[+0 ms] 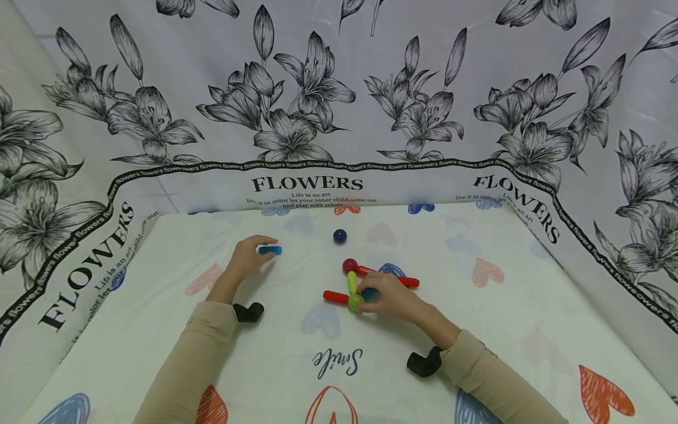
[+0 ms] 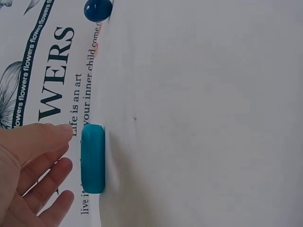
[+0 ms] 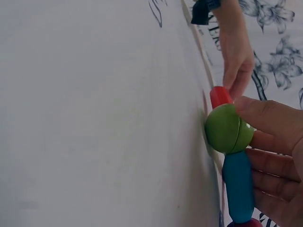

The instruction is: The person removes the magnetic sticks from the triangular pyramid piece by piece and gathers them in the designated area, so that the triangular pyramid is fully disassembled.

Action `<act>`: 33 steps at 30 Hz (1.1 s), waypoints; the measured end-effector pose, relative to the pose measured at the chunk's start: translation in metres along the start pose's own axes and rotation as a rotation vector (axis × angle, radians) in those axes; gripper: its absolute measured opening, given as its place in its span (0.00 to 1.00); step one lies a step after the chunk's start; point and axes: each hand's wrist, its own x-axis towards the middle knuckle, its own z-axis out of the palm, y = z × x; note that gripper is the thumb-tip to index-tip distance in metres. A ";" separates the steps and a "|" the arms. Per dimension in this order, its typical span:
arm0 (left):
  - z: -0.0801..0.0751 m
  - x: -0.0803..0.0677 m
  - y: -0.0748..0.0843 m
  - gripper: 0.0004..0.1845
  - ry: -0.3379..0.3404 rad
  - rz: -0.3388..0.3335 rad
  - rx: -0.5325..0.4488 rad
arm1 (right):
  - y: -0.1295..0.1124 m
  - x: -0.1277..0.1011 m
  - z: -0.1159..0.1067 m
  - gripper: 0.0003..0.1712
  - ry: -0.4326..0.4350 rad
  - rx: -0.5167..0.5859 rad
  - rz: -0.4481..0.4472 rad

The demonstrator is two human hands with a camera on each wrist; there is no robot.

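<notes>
My left hand (image 1: 248, 257) is at a short blue rod (image 1: 270, 250) on the left of the cloth. In the left wrist view its fingers are loosely bent, and a small gap shows between them and the rod (image 2: 93, 159). My right hand (image 1: 392, 296) pinches a green ball (image 3: 229, 128) between thumb and fingers. Joined to this ball are a red rod (image 1: 335, 297), a yellow-green rod (image 1: 352, 282) and a blue rod (image 3: 239, 187). The yellow-green rod leads up to a red ball (image 1: 349, 266). More red rod (image 1: 408, 282) shows beyond the right hand, partly hidden.
A dark blue ball (image 1: 340, 236) lies on its own behind the joined pieces. Both wrists carry black devices (image 1: 424, 361). Patterned white cloth (image 1: 286, 365) covers the table, and a flower-printed curtain (image 1: 318, 106) closes off the back and sides.
</notes>
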 end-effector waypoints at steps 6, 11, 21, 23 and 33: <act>0.003 -0.012 0.008 0.16 0.047 0.095 -0.041 | 0.002 0.000 0.002 0.20 -0.003 -0.037 -0.003; 0.009 -0.023 0.018 0.16 0.055 0.158 -0.073 | 0.003 0.000 0.004 0.20 -0.010 -0.051 0.006; 0.025 -0.041 0.042 0.15 -0.051 0.193 -0.151 | 0.003 -0.001 0.006 0.20 -0.007 -0.024 0.044; 0.027 -0.043 0.045 0.14 -0.072 0.193 -0.175 | 0.002 -0.001 0.006 0.20 -0.005 -0.019 0.049; 0.038 -0.052 0.058 0.14 -0.155 0.189 -0.226 | 0.001 -0.001 0.005 0.20 -0.002 -0.015 0.051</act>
